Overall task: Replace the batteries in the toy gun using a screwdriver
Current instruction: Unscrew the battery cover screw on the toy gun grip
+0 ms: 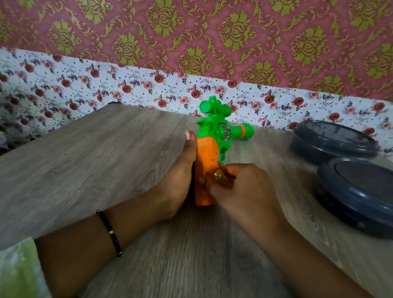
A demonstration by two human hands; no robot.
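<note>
While left hand [179,171] steadies toy gun [211,150], right hand [242,190] apparently grips screwdriver [224,177].

Your toy gun [213,136] lies on its side near the middle of the wooden table, its orange grip pointing back toward you and its green body farther away. A round green scope sits on top at the far end, and the green barrel with an orange ring sticks out to the right. You brace the grip's left side with your left hand [179,171], thumb stretched up along it. Your right hand [242,190] is curled around the amber translucent handle of the screwdriver [224,177], held against the grip's right face. The tip is hidden, and the frame is slightly blurred.
</note>
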